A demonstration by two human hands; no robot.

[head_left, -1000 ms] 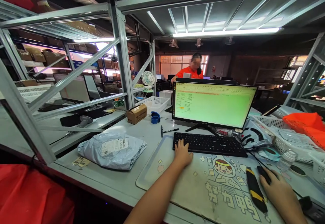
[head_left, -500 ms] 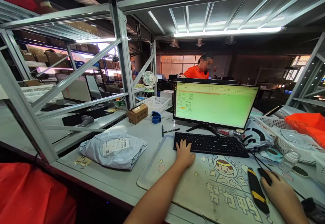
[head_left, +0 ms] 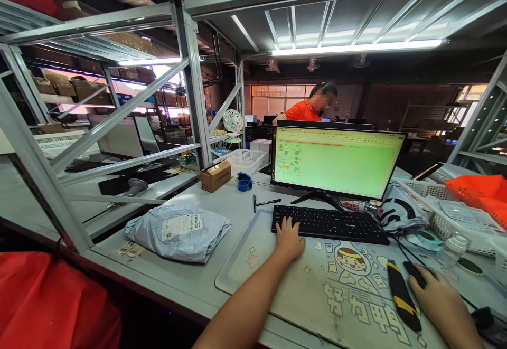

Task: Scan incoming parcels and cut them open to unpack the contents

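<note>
My left hand [head_left: 290, 241] rests at the left end of a black keyboard [head_left: 332, 225], its fingers spread over the keys. At the right, my right hand [head_left: 438, 291] is curled over a black computer mouse [head_left: 414, 274]. Just left of the mouse lies a black and yellow utility knife [head_left: 403, 296] on a pale desk mat [head_left: 304, 307] printed with a cartoon figure. Behind the keyboard stands a monitor [head_left: 336, 161] showing a green spreadsheet. A grey plastic mailer bag [head_left: 178, 233] with a white label lies left of the mat.
A small cardboard box [head_left: 216, 176], a blue cap-like item [head_left: 244, 181] and a pen [head_left: 268, 202] lie behind the mailer. White baskets [head_left: 446, 227] and a clear bottle [head_left: 451, 248] crowd the right. Metal rack posts [head_left: 192, 90] frame the desk. Beyond the monitor, a person [head_left: 309, 107] wears orange.
The person in orange behind the monitor has bent lower and shifted slightly. Both my hands stay in place on the keyboard and mouse. The view has drifted very slightly.
</note>
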